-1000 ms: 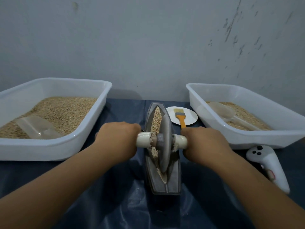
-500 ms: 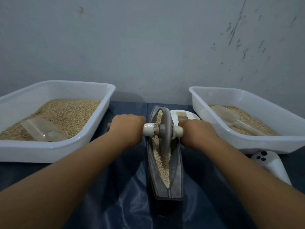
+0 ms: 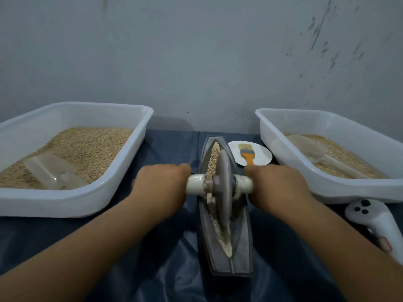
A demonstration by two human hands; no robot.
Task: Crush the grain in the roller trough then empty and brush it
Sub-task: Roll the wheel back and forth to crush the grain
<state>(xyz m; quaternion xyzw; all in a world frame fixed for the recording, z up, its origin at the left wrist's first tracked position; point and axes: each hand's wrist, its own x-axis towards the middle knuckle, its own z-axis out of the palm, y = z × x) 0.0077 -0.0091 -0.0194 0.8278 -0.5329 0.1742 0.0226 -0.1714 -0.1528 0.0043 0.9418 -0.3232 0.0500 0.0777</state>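
Observation:
A grey boat-shaped trough [image 3: 244,249] lies lengthwise in the middle of the dark blue cloth, with grain [image 3: 214,155] along its groove. A grey roller disc [image 3: 223,184] stands upright in the groove on a white axle handle. My left hand [image 3: 161,184] grips the left end of the handle [image 3: 195,183]. My right hand [image 3: 277,184] grips the right end. Behind the trough, a brush [image 3: 247,154] with an orange handle lies on a small white plate [image 3: 262,156].
A white tub [image 3: 122,182] of grain with a clear scoop [image 3: 46,171] stands at the left. Another white tub [image 3: 322,184] of grain with a clear scoop [image 3: 307,147] stands at the right. A white controller [image 3: 370,223] lies at the front right. A grey wall is behind.
Both hands pushed the roller away along the trough, then drew it back toward the middle. More of the brush and plate shows again.

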